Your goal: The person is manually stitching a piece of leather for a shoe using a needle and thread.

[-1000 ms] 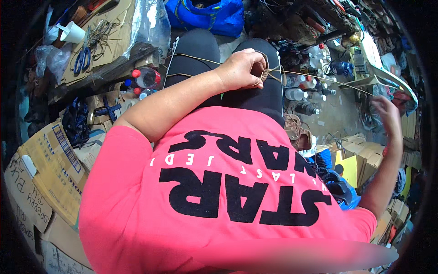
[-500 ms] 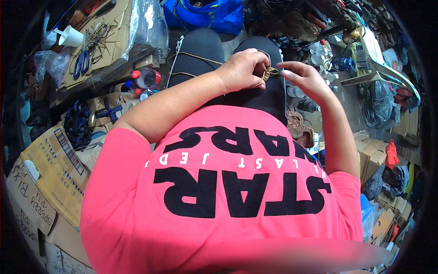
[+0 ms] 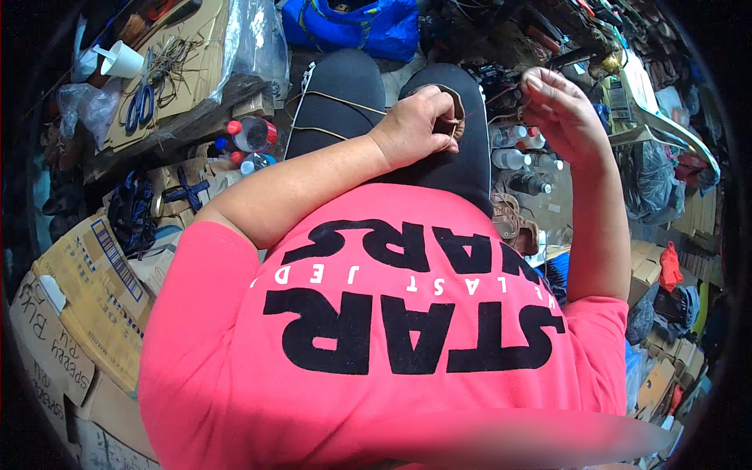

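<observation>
My left hand (image 3: 413,129) is closed around a brown leather-like piece (image 3: 458,106) with a curved rim, held over my right thigh. Most of that piece is hidden by the fingers, so its kind is unclear. A thin tan cord (image 3: 345,101) loops across my dark-trousered legs to the left of this hand. Up and to the right, my right hand (image 3: 558,110) is raised with its fingers pinched together. Between the two hands runs a thin stretch of cord (image 3: 503,117), its end in the right fingers.
Brown laced shoes (image 3: 513,223) lie right of my lap, near several plastic bottles (image 3: 513,159). A blue bag (image 3: 352,27) is beyond my knees. At left, scissors (image 3: 141,108) and a white cup (image 3: 120,60) rest on cardboard (image 3: 196,55). A cardboard box (image 3: 86,298) stands lower left.
My right hand has moved up and to the right, away from the brown piece, drawing the cord out. A small cord loop beside the piece is gone. The left hand has hardly moved.
</observation>
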Demonstrator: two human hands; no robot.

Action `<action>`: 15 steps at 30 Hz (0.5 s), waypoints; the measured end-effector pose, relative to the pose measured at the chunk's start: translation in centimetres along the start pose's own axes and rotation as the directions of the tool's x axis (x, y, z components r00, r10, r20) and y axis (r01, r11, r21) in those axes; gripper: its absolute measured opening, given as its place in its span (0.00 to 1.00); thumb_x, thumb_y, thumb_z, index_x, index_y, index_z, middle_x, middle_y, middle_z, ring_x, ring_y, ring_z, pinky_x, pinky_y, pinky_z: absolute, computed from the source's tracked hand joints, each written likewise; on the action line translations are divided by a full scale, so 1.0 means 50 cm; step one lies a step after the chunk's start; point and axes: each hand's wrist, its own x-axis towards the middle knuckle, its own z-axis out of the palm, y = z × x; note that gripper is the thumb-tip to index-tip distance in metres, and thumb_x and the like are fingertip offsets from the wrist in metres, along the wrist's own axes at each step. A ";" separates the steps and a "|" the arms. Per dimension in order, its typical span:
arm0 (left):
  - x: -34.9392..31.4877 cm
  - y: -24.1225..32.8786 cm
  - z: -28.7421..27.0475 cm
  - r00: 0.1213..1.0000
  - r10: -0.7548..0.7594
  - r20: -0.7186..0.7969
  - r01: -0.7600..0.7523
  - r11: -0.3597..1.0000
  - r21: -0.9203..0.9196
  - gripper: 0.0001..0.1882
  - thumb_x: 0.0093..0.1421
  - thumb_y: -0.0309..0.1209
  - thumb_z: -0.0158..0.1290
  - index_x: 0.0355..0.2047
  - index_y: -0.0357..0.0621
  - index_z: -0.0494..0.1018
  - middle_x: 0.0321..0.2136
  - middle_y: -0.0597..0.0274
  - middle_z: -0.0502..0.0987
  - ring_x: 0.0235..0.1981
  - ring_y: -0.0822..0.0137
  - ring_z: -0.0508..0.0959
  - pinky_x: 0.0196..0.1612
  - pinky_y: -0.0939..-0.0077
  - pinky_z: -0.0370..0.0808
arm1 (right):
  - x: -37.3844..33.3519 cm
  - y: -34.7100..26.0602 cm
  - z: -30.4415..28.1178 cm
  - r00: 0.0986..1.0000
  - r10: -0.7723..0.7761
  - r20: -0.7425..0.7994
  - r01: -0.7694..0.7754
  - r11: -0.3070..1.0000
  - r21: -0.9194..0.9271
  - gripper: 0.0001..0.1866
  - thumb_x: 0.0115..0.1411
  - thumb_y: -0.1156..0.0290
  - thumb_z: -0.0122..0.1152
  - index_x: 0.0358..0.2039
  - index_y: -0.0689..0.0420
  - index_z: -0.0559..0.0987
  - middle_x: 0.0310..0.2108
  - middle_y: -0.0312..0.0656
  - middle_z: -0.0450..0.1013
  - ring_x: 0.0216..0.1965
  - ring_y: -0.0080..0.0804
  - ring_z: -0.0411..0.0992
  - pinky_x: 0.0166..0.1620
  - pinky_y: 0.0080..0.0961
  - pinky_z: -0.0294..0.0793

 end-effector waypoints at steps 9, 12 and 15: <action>-0.014 0.007 0.010 0.999 0.049 -0.020 -0.048 0.996 0.079 0.17 0.44 0.32 0.67 0.30 0.43 0.71 0.32 0.55 0.72 0.34 0.52 0.76 0.37 0.62 0.75 | -0.093 0.058 0.056 0.900 -0.268 -0.345 -0.031 0.749 -0.662 0.18 0.55 0.85 0.58 0.46 0.55 0.81 0.30 0.34 0.69 0.30 0.20 0.69 0.32 0.17 0.71; -0.015 0.009 0.012 0.996 0.092 -0.007 -0.090 0.989 0.117 0.16 0.44 0.31 0.66 0.30 0.43 0.71 0.32 0.55 0.71 0.33 0.52 0.77 0.36 0.62 0.75 | -0.085 0.100 0.124 0.894 -0.407 -0.189 0.069 0.541 -0.838 0.09 0.53 0.75 0.65 0.36 0.52 0.85 0.24 0.39 0.73 0.25 0.28 0.72 0.30 0.23 0.70; -0.018 0.010 0.013 0.995 0.101 0.002 -0.100 0.986 0.137 0.16 0.44 0.32 0.66 0.30 0.43 0.71 0.31 0.55 0.71 0.32 0.52 0.77 0.35 0.61 0.75 | -0.061 0.118 0.159 0.889 -0.423 -0.176 0.037 0.449 -0.893 0.08 0.50 0.69 0.67 0.33 0.50 0.86 0.24 0.41 0.74 0.26 0.38 0.73 0.32 0.32 0.68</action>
